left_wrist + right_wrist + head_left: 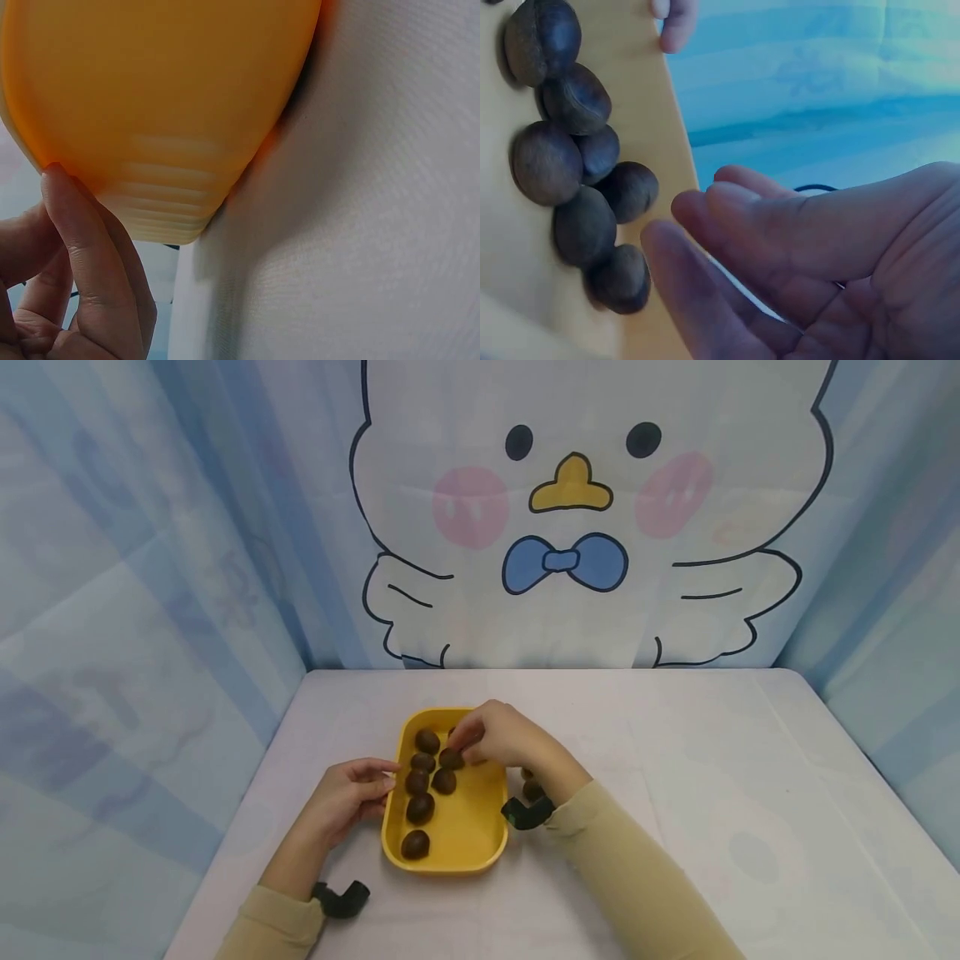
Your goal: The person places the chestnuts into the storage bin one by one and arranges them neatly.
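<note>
A yellow tray [468, 827] holds several brown chestnuts [420, 808], bunched in two uneven rows on its left side. My left hand [348, 797] is at the tray's left edge, with fairly straight fingers touching its outside near the rim; the left wrist view shows these fingertips [64, 187] against the yellow wall. Over the tray's far right part reaches my right hand [510, 739], fingertips close above the upper chestnuts. In the right wrist view its thumb and fingers [679, 255] stand apart with nothing between them, beside the chestnuts [619, 277].
More chestnuts [532, 790] lie on the table right of the tray, partly hidden by my right wrist and its black strap piece [527, 812]. A pale cloth [697, 777] covers the table. Printed curtains [562, 627] stand behind and at both sides.
</note>
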### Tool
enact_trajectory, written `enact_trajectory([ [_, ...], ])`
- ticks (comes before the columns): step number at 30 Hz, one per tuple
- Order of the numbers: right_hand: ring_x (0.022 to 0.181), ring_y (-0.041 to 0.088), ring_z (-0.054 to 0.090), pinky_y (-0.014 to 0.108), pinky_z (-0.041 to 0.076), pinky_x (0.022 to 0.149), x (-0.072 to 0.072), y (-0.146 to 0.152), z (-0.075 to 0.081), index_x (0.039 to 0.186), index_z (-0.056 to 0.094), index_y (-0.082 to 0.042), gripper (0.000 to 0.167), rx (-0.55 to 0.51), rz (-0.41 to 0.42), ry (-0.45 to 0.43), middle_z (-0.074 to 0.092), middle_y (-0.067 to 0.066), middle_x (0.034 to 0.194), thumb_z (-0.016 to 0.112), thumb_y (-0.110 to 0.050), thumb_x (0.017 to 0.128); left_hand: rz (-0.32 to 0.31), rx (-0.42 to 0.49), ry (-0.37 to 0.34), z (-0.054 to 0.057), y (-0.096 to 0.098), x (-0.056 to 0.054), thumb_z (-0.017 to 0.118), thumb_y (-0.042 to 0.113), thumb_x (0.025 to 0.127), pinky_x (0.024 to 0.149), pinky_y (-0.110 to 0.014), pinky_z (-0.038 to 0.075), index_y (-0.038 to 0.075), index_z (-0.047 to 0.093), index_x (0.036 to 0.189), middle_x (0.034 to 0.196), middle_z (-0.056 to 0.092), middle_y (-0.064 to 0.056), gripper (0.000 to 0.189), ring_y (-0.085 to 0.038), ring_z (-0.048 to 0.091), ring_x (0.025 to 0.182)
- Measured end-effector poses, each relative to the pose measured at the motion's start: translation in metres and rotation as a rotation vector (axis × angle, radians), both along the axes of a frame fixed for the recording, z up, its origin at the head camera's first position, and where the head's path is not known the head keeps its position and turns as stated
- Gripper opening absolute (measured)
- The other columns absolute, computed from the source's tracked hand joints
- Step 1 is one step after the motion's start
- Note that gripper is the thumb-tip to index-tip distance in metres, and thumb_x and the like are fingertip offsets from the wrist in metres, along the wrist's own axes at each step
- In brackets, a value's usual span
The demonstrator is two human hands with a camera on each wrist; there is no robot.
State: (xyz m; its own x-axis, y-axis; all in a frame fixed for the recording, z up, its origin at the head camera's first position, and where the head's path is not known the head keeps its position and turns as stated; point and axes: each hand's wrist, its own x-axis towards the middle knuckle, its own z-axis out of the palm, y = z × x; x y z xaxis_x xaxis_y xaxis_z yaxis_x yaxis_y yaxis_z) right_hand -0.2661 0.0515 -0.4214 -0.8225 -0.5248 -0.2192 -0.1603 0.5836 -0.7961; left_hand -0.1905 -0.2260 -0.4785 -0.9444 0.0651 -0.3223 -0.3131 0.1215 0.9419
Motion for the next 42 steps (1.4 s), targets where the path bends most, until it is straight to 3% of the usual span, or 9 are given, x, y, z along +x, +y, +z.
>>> enact_trajectory([
  [3, 0.104, 0.017, 0.075, 0.033, 0.067, 0.088, 0.001, 0.007, 0.003, 0.116, 0.082, -0.009, 0.024, -0.062, -0.015, -0.041, 0.081, 0.006, 0.118, 0.076, 0.001, 0.095, 0.003, 0.001, 0.0, -0.001, -0.001, 0.0, 0.071, 0.007, 0.101, 0.066, -0.024, 0.062, -0.002, 0.07, 0.135, 0.091, 0.07, -0.001, 0.036, -0.013, 0.065, 0.069],
  [10, 0.11, 0.037, 0.077, 0.036, 0.068, 0.086, 0.007, 0.03, 0.01, 0.12, 0.08, -0.006, 0.025, -0.14, -0.027, -0.076, 0.078, 0.014, 0.126, 0.074, 0.001, 0.097, 0.0, 0.007, 0.001, 0.0, -0.002, 0.001, 0.071, 0.007, 0.101, 0.065, -0.024, 0.061, -0.003, 0.068, 0.137, 0.09, 0.069, 0.0, 0.038, -0.012, 0.064, 0.069],
  [14, 0.111, 0.039, 0.077, 0.038, 0.068, 0.086, 0.008, 0.044, 0.01, 0.123, 0.078, -0.005, 0.027, -0.174, -0.053, -0.089, 0.078, 0.016, 0.127, 0.073, 0.002, 0.097, -0.007, 0.009, -0.003, 0.001, -0.001, 0.001, 0.071, 0.008, 0.101, 0.065, -0.024, 0.062, -0.003, 0.068, 0.138, 0.091, 0.069, 0.0, 0.039, -0.012, 0.064, 0.069],
  [20, 0.107, 0.034, 0.077, 0.038, 0.068, 0.088, 0.008, 0.064, 0.009, 0.127, 0.076, 0.0, 0.029, -0.187, -0.067, -0.059, 0.076, 0.02, 0.128, 0.071, 0.002, 0.098, -0.008, 0.015, -0.001, 0.001, -0.001, 0.002, 0.071, 0.008, 0.101, 0.066, -0.024, 0.062, -0.003, 0.068, 0.138, 0.09, 0.07, 0.0, 0.038, -0.012, 0.064, 0.069],
  [26, 0.112, 0.039, 0.075, 0.039, 0.066, 0.094, 0.006, 0.086, 0.002, 0.127, 0.077, -0.003, 0.029, -0.151, -0.094, -0.04, 0.077, 0.018, 0.127, 0.071, 0.0, 0.098, -0.008, 0.014, -0.002, 0.001, 0.0, 0.001, 0.071, 0.007, 0.101, 0.065, -0.024, 0.062, -0.003, 0.068, 0.137, 0.09, 0.069, 0.0, 0.038, -0.012, 0.064, 0.069],
  [33, 0.102, 0.021, 0.074, 0.041, 0.063, 0.1, 0.001, 0.105, -0.011, 0.126, 0.077, -0.006, 0.03, -0.064, -0.125, -0.012, 0.078, 0.015, 0.126, 0.072, -0.003, 0.097, -0.003, 0.013, -0.007, 0.001, 0.0, 0.0, 0.072, 0.007, 0.1, 0.065, -0.024, 0.062, -0.003, 0.069, 0.137, 0.089, 0.069, 0.0, 0.038, -0.012, 0.063, 0.068],
  [42, 0.102, 0.019, 0.071, 0.037, 0.059, 0.095, -0.002, 0.117, -0.03, 0.125, 0.077, -0.005, 0.031, -0.018, -0.153, -0.012, 0.079, 0.012, 0.124, 0.075, -0.002, 0.094, 0.001, 0.019, -0.008, 0.001, -0.001, 0.0, 0.073, 0.007, 0.1, 0.064, -0.024, 0.061, -0.002, 0.069, 0.137, 0.089, 0.069, 0.0, 0.038, -0.012, 0.063, 0.067],
])
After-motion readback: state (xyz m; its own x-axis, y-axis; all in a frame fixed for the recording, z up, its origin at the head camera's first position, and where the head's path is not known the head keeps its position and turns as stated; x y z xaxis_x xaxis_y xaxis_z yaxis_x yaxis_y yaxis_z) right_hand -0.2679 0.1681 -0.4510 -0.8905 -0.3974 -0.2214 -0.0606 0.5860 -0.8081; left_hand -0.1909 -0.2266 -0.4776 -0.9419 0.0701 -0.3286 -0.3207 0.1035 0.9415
